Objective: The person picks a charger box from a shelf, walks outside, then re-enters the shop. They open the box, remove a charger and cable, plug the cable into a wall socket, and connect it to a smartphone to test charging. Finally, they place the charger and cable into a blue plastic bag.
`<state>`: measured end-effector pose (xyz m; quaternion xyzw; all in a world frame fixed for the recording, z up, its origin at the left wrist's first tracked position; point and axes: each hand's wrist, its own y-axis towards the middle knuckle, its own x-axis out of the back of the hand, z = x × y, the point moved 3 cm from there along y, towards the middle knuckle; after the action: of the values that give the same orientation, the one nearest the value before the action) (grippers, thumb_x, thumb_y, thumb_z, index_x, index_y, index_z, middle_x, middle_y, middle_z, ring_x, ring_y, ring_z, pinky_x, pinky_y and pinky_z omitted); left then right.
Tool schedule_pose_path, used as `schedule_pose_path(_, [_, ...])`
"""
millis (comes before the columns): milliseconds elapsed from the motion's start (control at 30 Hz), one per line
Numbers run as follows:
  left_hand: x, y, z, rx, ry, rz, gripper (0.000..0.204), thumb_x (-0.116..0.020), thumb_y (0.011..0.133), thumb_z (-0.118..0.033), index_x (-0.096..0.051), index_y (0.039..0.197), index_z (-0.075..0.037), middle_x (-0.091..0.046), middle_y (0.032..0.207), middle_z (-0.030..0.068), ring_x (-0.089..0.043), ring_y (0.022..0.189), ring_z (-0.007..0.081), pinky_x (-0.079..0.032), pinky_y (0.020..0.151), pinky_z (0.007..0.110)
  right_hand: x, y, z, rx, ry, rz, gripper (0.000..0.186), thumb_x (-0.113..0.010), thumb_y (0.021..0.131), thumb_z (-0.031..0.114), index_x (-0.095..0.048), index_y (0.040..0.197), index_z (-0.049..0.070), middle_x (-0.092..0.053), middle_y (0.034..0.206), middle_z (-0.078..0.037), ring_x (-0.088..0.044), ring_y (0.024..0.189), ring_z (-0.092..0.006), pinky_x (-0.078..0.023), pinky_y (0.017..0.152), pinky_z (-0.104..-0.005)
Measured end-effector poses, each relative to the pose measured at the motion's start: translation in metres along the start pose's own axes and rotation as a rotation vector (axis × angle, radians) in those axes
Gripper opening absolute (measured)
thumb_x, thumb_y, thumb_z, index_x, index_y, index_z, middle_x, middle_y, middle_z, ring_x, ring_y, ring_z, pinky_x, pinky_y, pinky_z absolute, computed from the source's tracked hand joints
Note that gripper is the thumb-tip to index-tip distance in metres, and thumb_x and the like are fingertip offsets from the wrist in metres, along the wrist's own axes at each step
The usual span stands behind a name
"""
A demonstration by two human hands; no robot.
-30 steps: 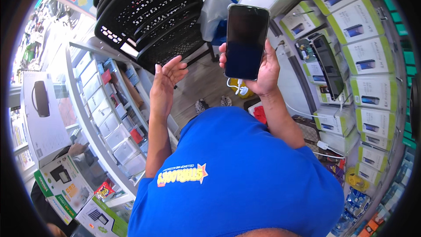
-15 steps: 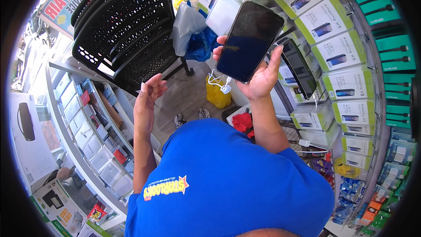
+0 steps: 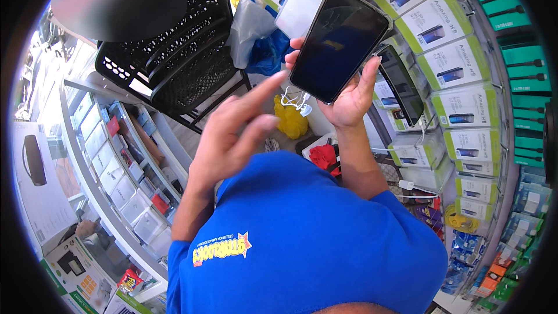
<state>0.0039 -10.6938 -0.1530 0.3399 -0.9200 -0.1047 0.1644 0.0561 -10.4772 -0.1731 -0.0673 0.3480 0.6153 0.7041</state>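
My right hand (image 3: 356, 96) grips a dark smartphone (image 3: 340, 45) in a clear case, tilted with its top to the right and its dimly lit screen facing up. White cables (image 3: 296, 104) hang below the phone. My left hand (image 3: 238, 134), blurred by motion, is just below and left of the phone, index finger stretched toward its lower corner and thumb apart, holding nothing. To the right of the phone a second dark phone (image 3: 401, 85) stands tilted by the wall display, a white cable beneath it.
Stacked black chairs (image 3: 174, 87) fill the upper left beside plastic bags (image 3: 256, 46). A glass display case (image 3: 116, 168) runs along my left. Boxed screen protectors (image 3: 442, 35) and green cable packs (image 3: 520, 64) line the right wall. A yellow bag (image 3: 290, 121) and red cloth (image 3: 322, 157) lie below.
My left hand has risen to the right toward the phone, index finger extending. The phone in my right hand has tilted clockwise and moved slightly up; the view has shifted since one second ago.
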Motion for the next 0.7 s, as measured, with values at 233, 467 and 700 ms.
schedule_pose_path(233, [-0.035,0.057,-0.088,-0.164,0.577,0.227,0.072,-0.062,0.100,-0.020,-0.031,0.158,0.009,-0.064,0.060,0.0096,-0.062,0.051,0.0319,-0.048,0.055,0.044,-0.030,0.006,-0.001,-0.034,-0.246,-0.152,0.094,-0.035,0.101,0.078,-0.047,0.149,-0.002,-0.064,0.133,-0.024,-0.069,0.113,-0.0332,-0.059,0.096,-0.0447])
schedule_pose_path(467, [-0.051,0.052,-0.085,-0.075,0.471,0.115,0.074,-0.060,0.091,-0.010,-0.034,0.160,0.001,-0.068,0.073,0.0190,-0.067,0.058,0.0353,-0.055,0.060,0.047,-0.038,0.004,-0.015,-0.288,-0.241,-0.252,0.079,-0.034,0.106,0.067,-0.049,0.148,0.002,-0.069,0.129,-0.020,-0.072,0.108,-0.0289,-0.060,0.093,-0.0416])
schedule_pose_path(700, [-0.051,0.056,-0.060,-0.209,0.419,-0.084,0.074,-0.053,0.102,-0.022,-0.020,0.167,-0.008,-0.065,0.083,0.0336,-0.067,0.075,0.0482,-0.048,0.079,0.054,-0.081,0.014,-0.067,-0.431,-0.318,-0.026,0.077,-0.033,0.107,0.065,-0.050,0.147,0.001,-0.070,0.127,-0.021,-0.072,0.107,-0.0295,-0.060,0.093,-0.0422])
